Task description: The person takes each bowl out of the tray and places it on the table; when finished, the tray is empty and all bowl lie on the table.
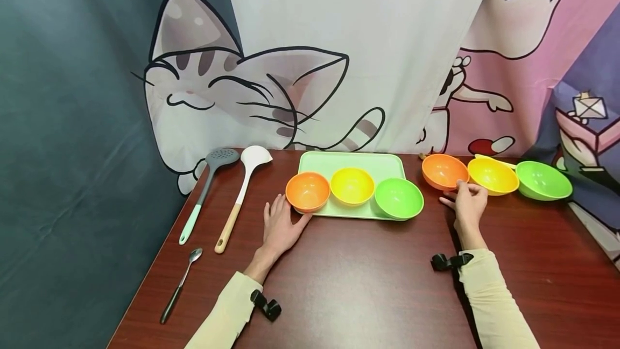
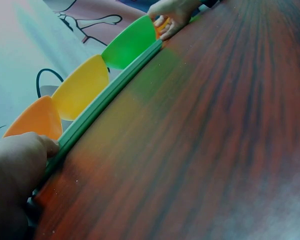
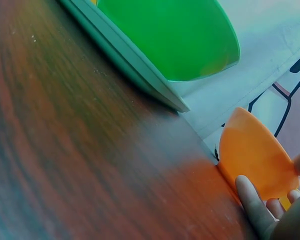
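- A metal spoon (image 1: 171,304) with a black handle lay nearest, at the left of a reddish-brown table (image 1: 363,284).
- A person's cream sleeves (image 1: 494,295), with black straps (image 1: 273,310) at both wrists, stretched across the wood.
- The left hand (image 1: 282,228) was unclenched, fingers spread beside an orange bowl (image 1: 308,190), thumb at the front edge of a pale green tray (image 1: 378,161).
- The right hand (image 1: 470,206) grasped a second orange bowl (image 1: 443,171), pinching its near rim, to the right of the tray.
- A white ladle (image 1: 235,210) with a wooden handle and a grey slotted turner (image 1: 205,190) with a mint grip rested left of the tray.
- On the tray, the first orange bowl stood at the left end, a yellow bowl (image 1: 352,186) mid-row and a green bowl (image 1: 399,198) at the right.
- Beyond the right hand, another yellow bowl (image 1: 493,175) and another green bowl (image 1: 543,180) continued the second row; a partly hidden yellow piece (image 1: 501,162) showed behind.
- A cloth backdrop (image 1: 411,42) printed with a cartoon cat (image 1: 189,85) hung behind the table.
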A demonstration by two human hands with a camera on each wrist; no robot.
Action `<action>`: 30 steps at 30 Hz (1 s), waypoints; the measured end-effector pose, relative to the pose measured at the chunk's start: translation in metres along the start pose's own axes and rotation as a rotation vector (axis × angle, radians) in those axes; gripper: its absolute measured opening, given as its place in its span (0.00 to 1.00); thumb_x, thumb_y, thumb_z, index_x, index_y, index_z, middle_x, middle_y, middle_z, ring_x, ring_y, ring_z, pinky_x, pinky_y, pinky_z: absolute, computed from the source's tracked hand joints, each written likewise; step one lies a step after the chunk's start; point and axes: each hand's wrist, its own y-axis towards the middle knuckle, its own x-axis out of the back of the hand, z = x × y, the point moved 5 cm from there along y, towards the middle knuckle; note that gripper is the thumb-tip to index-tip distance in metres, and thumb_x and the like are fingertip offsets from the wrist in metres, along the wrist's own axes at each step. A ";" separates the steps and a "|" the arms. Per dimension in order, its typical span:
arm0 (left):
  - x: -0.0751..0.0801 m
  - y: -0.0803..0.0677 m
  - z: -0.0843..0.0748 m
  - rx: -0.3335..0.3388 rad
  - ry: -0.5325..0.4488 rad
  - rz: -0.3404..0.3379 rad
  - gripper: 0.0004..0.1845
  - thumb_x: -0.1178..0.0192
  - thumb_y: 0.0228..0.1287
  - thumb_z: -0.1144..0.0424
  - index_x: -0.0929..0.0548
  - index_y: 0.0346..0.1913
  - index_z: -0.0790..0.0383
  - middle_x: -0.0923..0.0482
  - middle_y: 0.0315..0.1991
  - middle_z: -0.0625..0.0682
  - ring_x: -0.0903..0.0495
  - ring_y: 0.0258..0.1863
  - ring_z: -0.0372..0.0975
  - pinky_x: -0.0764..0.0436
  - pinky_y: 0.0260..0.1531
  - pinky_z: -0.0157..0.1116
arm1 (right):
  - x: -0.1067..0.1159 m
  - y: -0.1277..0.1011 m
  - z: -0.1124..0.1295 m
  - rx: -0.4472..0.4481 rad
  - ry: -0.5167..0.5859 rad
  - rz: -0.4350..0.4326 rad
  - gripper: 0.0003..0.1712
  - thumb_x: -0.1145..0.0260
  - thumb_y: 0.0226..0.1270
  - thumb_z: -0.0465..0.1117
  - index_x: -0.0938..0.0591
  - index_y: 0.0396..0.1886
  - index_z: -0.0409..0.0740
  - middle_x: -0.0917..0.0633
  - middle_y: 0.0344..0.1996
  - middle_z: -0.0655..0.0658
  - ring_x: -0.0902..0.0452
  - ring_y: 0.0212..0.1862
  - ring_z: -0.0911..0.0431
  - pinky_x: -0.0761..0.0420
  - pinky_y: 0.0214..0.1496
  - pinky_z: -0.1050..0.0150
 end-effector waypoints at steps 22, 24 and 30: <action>0.000 0.001 0.001 0.016 0.006 0.011 0.46 0.42 0.64 0.35 0.38 0.75 0.61 0.35 0.72 0.60 0.44 0.77 0.52 0.55 0.74 0.61 | -0.001 -0.002 -0.001 -0.004 -0.005 -0.019 0.10 0.40 0.74 0.45 0.34 0.42 0.52 0.28 0.42 0.48 0.14 0.27 0.60 0.17 0.20 0.64; 0.000 0.000 0.001 0.015 0.009 0.009 0.46 0.42 0.64 0.34 0.38 0.75 0.61 0.34 0.72 0.60 0.44 0.77 0.52 0.55 0.74 0.62 | -0.001 -0.003 0.000 -0.002 -0.005 -0.025 0.11 0.39 0.74 0.45 0.34 0.42 0.52 0.27 0.41 0.47 0.14 0.27 0.60 0.18 0.20 0.65; -0.001 0.000 0.000 0.008 0.018 0.002 0.46 0.42 0.64 0.34 0.38 0.75 0.61 0.34 0.72 0.60 0.43 0.77 0.52 0.54 0.74 0.62 | 0.000 -0.008 0.001 0.005 -0.027 -0.021 0.11 0.39 0.74 0.46 0.34 0.42 0.52 0.29 0.40 0.47 0.15 0.27 0.60 0.17 0.21 0.65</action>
